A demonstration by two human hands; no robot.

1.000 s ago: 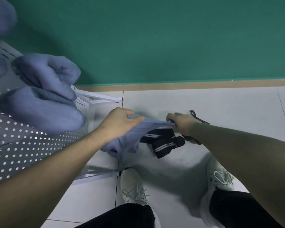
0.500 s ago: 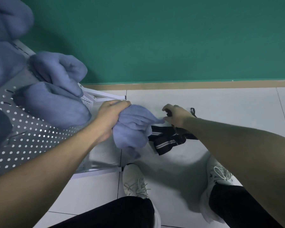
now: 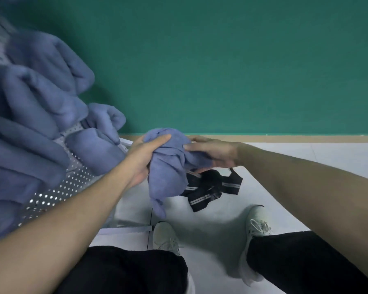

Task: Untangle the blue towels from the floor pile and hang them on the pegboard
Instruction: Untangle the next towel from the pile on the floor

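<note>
Your left hand [image 3: 146, 158] grips a bunched blue towel [image 3: 168, 164] from its left side: the thumb lies across the upper fold and the fingers are wrapped behind the cloth, out of sight. The towel is held up off the floor, in front of the base of the green wall [image 3: 221, 60], with its lower end hanging down in a twisted tail towards your left shoe [image 3: 165, 237].

Your right hand [image 3: 212, 152] meets the same towel from the right. The fingers lie fairly straight along the cloth and the thumb sits on the upper fold; the frame is blurred here, so you cannot tell whether this hand pinches the towel or only presses against it.

Below the towel and your right hand, a black cloth with white stripes [image 3: 208, 187] lies crumpled on the pale tiled floor [image 3: 285, 158]. The hanging blue towel covers its left edge in this view; whether the two touch cannot be told.

The pegboard [image 3: 57, 192], a perforated grey panel, stands to your left, tilted in the view, with its white frame [image 3: 125, 143] just behind your left wrist. Several blue towels [image 3: 30, 115] already hang on it in thick folded bundles, covering most of its upper part; the nearest bundle sits just beside your left forearm.

Your right shoe [image 3: 257, 228] stands on the tiles, apart from the striped cloth, and your dark trouser legs fill the bottom of the view.
</note>
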